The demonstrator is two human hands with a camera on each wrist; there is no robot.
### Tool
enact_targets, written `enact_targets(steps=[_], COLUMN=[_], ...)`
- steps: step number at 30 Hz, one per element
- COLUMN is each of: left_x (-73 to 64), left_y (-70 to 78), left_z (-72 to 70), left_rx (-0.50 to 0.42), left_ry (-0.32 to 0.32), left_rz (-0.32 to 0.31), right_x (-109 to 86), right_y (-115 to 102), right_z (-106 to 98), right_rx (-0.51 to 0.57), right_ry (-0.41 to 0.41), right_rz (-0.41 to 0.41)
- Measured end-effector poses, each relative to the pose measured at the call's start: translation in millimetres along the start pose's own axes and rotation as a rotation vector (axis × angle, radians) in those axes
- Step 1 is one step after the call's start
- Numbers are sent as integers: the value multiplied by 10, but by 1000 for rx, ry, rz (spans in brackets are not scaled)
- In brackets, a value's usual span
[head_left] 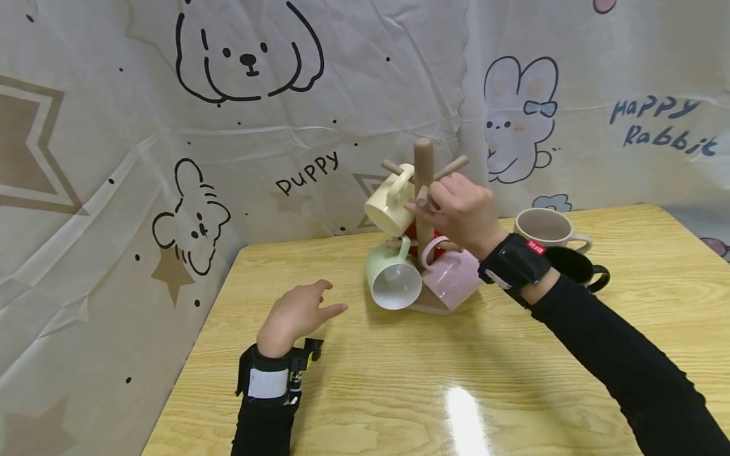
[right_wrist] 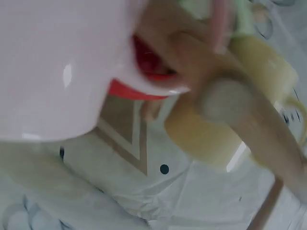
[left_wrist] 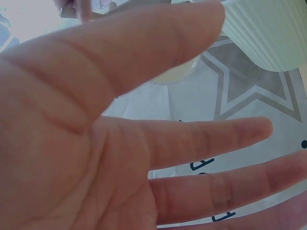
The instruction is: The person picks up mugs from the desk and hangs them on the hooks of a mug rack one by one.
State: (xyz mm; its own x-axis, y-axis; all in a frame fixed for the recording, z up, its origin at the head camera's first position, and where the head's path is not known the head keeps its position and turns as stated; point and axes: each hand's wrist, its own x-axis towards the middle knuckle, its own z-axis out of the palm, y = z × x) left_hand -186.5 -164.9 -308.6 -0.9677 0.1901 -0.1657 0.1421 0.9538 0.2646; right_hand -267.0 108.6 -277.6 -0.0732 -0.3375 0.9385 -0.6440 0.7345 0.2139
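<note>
My right hand is raised beside the upper part of a wooden mug tree, its thumb stretched toward a cream-yellow mug. That mug hangs tilted from an upper peg. In the right wrist view no finger wraps the blurred peg end or the yellow mug. Lower on the tree hang a ribbed pale green mug and a pink mug; a red mug is mostly hidden behind them. My left hand hovers over the table, left of the green mug, fingers spread and holding nothing.
Right of the tree, a beige mug and a black mug stand on the wooden table, partly behind my right wrist. A printed curtain hangs along the back and left edges.
</note>
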Motion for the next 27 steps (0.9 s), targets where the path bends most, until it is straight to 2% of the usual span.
enact_targets(steps=[3,5,7,9,12,14,17,21,24,27], left_x=[-16,-27,-34,-35,-32,-32,-33,-35,-38,-43], left_y=[-11,-18,-22,-20,-12,-6,0,1,-4,-6], left_z=[-5,-7,-9,-14,-21,-26,-30,-27,-31,-40], left_rx=[0,3,7,8,7,4,5,11,11,9], left_ry=[1,5,10,14,16,14,10,9,9,6], left_rz=[-7,-13,-15,-14,-8,-9,-10,-8,-6,-5], right_x=[-38,-107,-211,-358,-637,-843,-1156,-1604,-1924,-2161], right_y=[70,118,190,295,520,666,863,1104,1255,1334], right_z=[-168,-323,-489,-661,-922,-1109,-1378,-1627,-1681,-1666], right_rx=[153,248,350,441,537,560,565,554,556,575], right_ry=[9,6,-3,-33,-99,-163,-259,-330,-417,-567], right_rz=[-20,0,42,121,259,391,644,929,1038,1092])
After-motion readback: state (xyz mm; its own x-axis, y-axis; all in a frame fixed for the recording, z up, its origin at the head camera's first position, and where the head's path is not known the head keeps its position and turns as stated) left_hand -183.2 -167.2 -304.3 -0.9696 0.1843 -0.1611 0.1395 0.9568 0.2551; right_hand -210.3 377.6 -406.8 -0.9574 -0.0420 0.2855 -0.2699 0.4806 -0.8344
